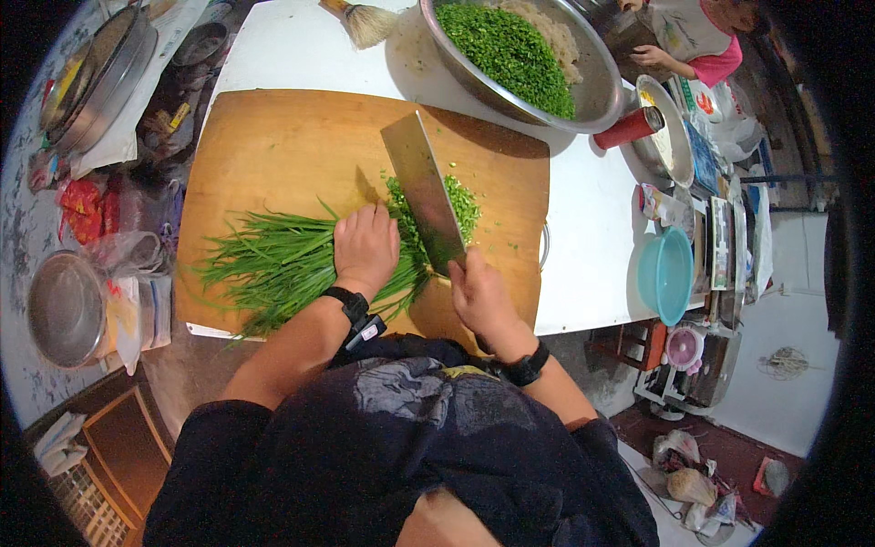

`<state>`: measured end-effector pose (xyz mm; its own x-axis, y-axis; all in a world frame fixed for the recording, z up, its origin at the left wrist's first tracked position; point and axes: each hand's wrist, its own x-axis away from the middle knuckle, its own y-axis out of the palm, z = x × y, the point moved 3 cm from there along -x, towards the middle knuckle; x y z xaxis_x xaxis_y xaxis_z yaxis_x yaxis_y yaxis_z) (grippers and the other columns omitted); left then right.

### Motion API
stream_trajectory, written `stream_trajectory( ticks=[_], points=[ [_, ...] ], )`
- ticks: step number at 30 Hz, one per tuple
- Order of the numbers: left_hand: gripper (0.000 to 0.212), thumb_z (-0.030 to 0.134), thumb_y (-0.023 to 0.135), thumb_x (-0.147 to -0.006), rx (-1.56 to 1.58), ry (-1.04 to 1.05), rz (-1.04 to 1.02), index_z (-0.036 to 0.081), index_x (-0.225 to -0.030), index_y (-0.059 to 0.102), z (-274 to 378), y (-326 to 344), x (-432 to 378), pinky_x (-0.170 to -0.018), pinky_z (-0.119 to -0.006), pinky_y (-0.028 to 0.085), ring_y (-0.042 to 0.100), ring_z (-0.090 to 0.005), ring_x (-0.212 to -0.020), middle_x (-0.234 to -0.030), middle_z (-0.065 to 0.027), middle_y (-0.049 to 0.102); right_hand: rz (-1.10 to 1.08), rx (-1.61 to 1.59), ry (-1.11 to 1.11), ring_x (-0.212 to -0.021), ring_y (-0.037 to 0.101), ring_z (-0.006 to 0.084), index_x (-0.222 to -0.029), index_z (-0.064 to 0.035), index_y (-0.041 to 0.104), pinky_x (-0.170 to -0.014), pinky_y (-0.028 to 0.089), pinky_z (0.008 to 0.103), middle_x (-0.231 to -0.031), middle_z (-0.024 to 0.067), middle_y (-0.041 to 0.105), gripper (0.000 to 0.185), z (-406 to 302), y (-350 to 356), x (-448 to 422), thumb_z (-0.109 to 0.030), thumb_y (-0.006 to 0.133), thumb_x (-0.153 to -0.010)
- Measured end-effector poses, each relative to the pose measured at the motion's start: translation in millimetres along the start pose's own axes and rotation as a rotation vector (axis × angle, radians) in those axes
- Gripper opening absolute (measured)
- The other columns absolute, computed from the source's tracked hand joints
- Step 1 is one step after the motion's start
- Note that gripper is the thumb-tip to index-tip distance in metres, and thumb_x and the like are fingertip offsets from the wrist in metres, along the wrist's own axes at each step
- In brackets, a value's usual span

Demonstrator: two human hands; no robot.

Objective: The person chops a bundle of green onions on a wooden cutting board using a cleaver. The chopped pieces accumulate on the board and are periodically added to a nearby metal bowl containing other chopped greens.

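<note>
My left hand (366, 245) presses down on a bunch of garlic chives (280, 256), whose long green leaves fan out to the left on a wooden cutting board (301, 150). In my right hand (482, 297) is the handle of a Chinese cleaver (425, 195). Its broad blade points away from me, over the cut end of the bunch just right of my left fingers. Chopped chives (463, 208) lie in a small heap on the right of the blade, and some show on its left. Loose bits are scattered across the board.
A large metal bowl (608, 113) beyond the board holds chopped greens and pale noodle-like strands. Near it are a bristle brush (369, 24), a red cylinder (627, 128) and a metal basin (682, 161). A turquoise basin (665, 277) stands right. Another person (690, 41) is at the far right.
</note>
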<state>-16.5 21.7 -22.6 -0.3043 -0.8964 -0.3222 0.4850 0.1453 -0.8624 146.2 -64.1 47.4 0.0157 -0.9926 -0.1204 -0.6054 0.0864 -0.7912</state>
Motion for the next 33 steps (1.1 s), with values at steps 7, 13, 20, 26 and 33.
stream_trajectory(
  ticks=[7, 13, 20, 26, 33],
  points=[
    [0.026, 0.018, 0.054, -0.092, 0.092, -0.044, 0.017, 0.001, -0.111, 0.057, -4.6, 1.5, 1.0, -0.083, -0.045, 0.041, 0.055, -0.0333, -0.093, -0.094, -0.0142, 0.056, -0.162, 0.090, 0.037, -0.063, 0.060, 0.0455, -0.096, -0.0019, 0.042, -0.054, 0.046, 0.0533, -0.067, 0.0245, 0.060, 0.018, -13.3, -27.2, 19.5, -0.009, 0.058, -0.092],
    [0.011, 0.014, 0.054, -0.091, 0.127, -0.057, 0.016, 0.004, -0.094, 0.051, -7.8, 4.6, 1.4, -0.080, -0.048, 0.040, 0.054, -0.0376, -0.088, -0.090, -0.0164, 0.053, -0.207, 0.020, 0.095, -0.063, 0.059, 0.0481, -0.094, 0.0008, 0.041, -0.055, 0.046, 0.0543, -0.064, 0.0262, 0.059, 0.019, -24.8, -30.9, 29.9, -0.008, 0.057, -0.091],
    [0.010, 0.015, 0.057, -0.089, 0.087, -0.051, 0.023, 0.007, -0.090, 0.051, -4.9, 4.3, -0.3, -0.078, -0.045, 0.040, 0.055, -0.0342, -0.087, -0.089, -0.0130, 0.054, -0.319, 0.037, 0.119, -0.066, 0.060, 0.0495, -0.092, 0.0030, 0.042, -0.059, 0.047, 0.0554, -0.067, 0.0283, 0.059, 0.016, -28.3, -35.9, 20.4, -0.005, 0.055, -0.089],
    [0.011, 0.015, 0.060, -0.085, 0.064, -0.078, -0.030, 0.009, -0.088, 0.051, -7.2, 6.0, -3.1, -0.077, -0.044, 0.040, 0.055, -0.0319, -0.088, -0.088, -0.0109, 0.054, -0.392, 0.176, 0.137, -0.065, 0.060, 0.0485, -0.091, 0.0034, 0.044, -0.058, 0.047, 0.0550, -0.066, 0.0279, 0.059, 0.014, -20.9, -15.7, -6.5, -0.005, 0.055, -0.088],
    [0.013, 0.014, 0.061, -0.083, 0.093, -0.092, -0.002, 0.009, -0.089, 0.051, -6.3, 6.1, -1.1, -0.079, -0.043, 0.039, 0.055, -0.0315, -0.089, -0.089, -0.0104, 0.054, -0.236, 0.146, 0.077, -0.063, 0.060, 0.0472, -0.092, 0.0009, 0.045, -0.056, 0.046, 0.0543, -0.065, 0.0269, 0.058, 0.012, -6.4, 29.7, -29.2, -0.006, 0.054, -0.090]
  ],
)
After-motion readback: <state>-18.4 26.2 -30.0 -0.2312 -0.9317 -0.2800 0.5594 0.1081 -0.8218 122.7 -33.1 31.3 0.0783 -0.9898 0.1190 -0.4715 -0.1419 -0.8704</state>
